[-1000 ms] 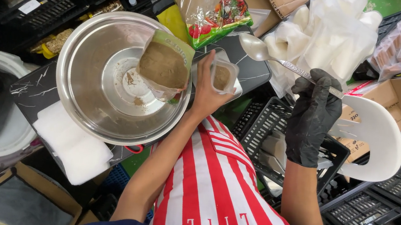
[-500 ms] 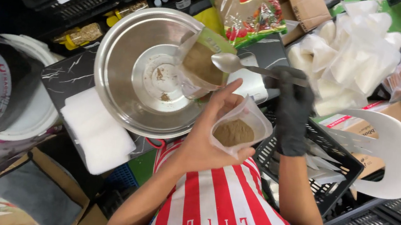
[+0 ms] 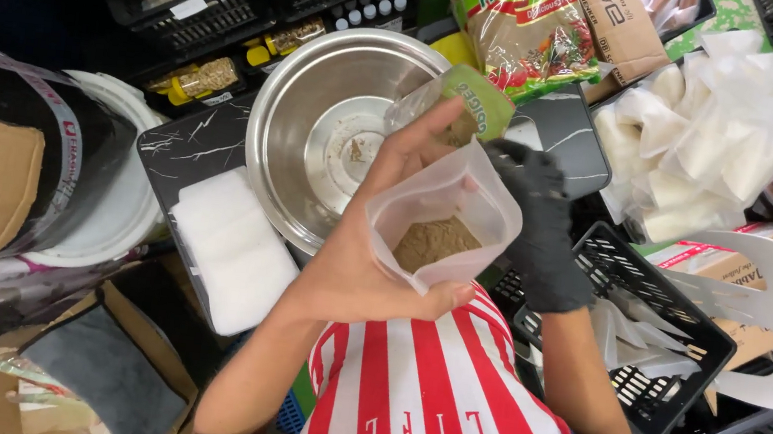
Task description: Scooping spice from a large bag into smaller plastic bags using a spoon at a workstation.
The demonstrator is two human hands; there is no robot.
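The clear pouch (image 3: 439, 223) has come away from the steel bowl (image 3: 333, 129) toward the person's chest, brown powder now settled in its bottom. The bare left hand (image 3: 369, 244) cups it from below, grip wrapped round its side, mouth held open. The gloved right hand (image 3: 540, 230) is closed at the rim; the spoon seen earlier is hidden.

**Lighting and image quality, head view**

Even, fairly bright overhead light; shadows are soft and short. The steel bowl (image 3: 338, 134) shows broad glare on its inner wall, and the clear pouch (image 3: 444, 219) gives faint sheen. The upper left crates fall into deep shade. Focus is mostly sharp; wide-angle bending curves the frame edges, with slight softness there.
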